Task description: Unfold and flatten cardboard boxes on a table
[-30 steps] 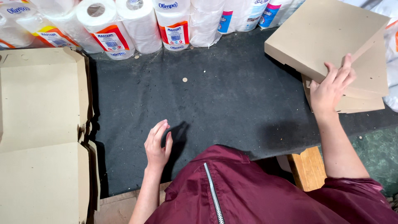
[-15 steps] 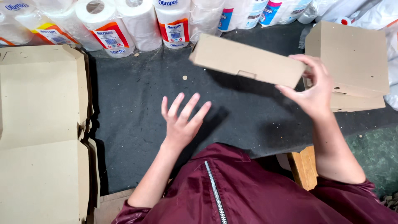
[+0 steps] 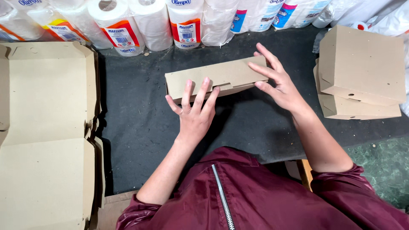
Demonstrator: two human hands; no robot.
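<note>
A closed brown cardboard box (image 3: 221, 76) stands on its edge on the dark mat (image 3: 140, 127), in the middle of the view. My left hand (image 3: 194, 113) presses its spread fingers against the box's near left face. My right hand (image 3: 279, 83) holds the box's right end, fingers laid over its top. Both hands are on the same box.
A stack of flat, unfolded cardboard boxes (image 3: 44, 127) lies at the left. Two closed cardboard boxes (image 3: 360, 74) are stacked at the right. Wrapped paper rolls (image 3: 140, 23) line the far edge. A wooden stool edge (image 3: 304, 170) shows by my right elbow.
My right hand has lifted a box off the right stack and carried it left to the mat's middle. My left hand has risen from the mat and now rests on the box.
</note>
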